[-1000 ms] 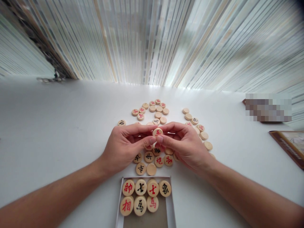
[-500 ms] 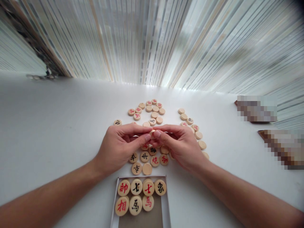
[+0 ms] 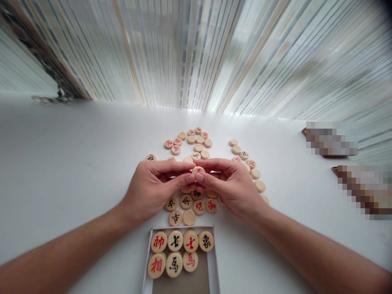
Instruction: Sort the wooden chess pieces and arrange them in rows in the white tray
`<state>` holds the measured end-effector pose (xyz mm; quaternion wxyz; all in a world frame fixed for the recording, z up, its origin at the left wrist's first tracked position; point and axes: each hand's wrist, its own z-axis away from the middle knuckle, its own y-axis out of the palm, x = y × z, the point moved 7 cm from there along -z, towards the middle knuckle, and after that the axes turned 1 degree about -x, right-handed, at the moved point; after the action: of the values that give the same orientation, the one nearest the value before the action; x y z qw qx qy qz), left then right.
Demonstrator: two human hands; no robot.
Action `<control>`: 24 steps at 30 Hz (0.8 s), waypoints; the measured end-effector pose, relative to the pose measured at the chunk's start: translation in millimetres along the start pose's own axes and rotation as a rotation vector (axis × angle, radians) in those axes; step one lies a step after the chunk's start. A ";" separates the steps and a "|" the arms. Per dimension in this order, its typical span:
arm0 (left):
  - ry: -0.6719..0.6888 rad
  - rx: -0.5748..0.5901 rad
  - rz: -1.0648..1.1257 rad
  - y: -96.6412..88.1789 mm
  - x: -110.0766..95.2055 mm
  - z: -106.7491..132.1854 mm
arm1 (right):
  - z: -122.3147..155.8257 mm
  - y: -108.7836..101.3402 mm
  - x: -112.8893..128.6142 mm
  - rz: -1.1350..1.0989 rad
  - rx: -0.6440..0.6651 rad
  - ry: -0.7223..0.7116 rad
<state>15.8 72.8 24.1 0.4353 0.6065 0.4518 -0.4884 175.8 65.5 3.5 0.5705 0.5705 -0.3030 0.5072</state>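
Observation:
Between the fingertips of my left hand (image 3: 159, 179) and my right hand (image 3: 229, 181), a round wooden Chinese chess piece (image 3: 198, 171) is pinched above the table. Red marking shows on its face, partly covered by my right thumb. Both hands are closed on this one piece. Below them lie several loose pieces, among them a black-marked piece (image 3: 186, 201) and a blank-side-up piece (image 3: 189, 217). Nearest me, a shallow box (image 3: 217, 261) holds several pieces in two rows, face up, including a black horse piece (image 3: 174, 264) and a red horse piece (image 3: 190, 261).
More pieces are scattered beyond my hands, such as a blank one (image 3: 205, 154), with others curving down the right side, like this blank piece (image 3: 260, 186). Two blurred-out framed objects (image 3: 330, 139) stand at the right. A striped curtain (image 3: 171, 53) borders the white table (image 3: 76, 163).
My right thumb has shifted down and left, and more of the held piece's face with its red marking now shows. The pieces in the box have stayed in place.

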 end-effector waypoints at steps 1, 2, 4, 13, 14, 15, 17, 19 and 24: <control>0.004 -0.003 -0.002 -0.2 -0.1 0.3 | -0.3 0.6 -1.2 -0.004 0.008 0.014; 0.007 0.000 -0.006 -0.2 0.0 0.6 | -0.5 1.3 -2.3 -0.005 0.018 0.027; 0.024 0.015 -0.022 0.2 -0.8 1.2 | -0.7 2.4 -3.8 -0.003 0.040 0.036; 0.146 0.115 -0.097 9.7 -9.4 6.4 | 0.0 1.5 -4.3 0.064 0.059 0.050; 0.137 0.125 -0.098 10.3 -8.6 7.0 | 0.1 2.7 -3.0 0.076 0.071 0.038; 0.129 0.130 -0.105 10.4 -7.7 7.5 | 0.2 3.7 -1.4 0.092 0.082 0.020; 0.125 0.127 -0.137 9.6 -6.6 8.2 | 0.2 5.1 2.0 0.133 0.094 -0.022; 0.139 0.118 -0.177 8.5 -6.9 8.7 | 0.1 5.4 3.8 0.159 0.101 -0.043; 0.195 0.093 -0.198 7.2 -9.5 9.7 | -0.1 7.3 3.8 0.134 0.168 -0.025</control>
<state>19.8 60.7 32.7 0.3103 0.6234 0.5263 -0.4879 170.2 65.3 9.4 0.4816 0.6010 -0.3039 0.5607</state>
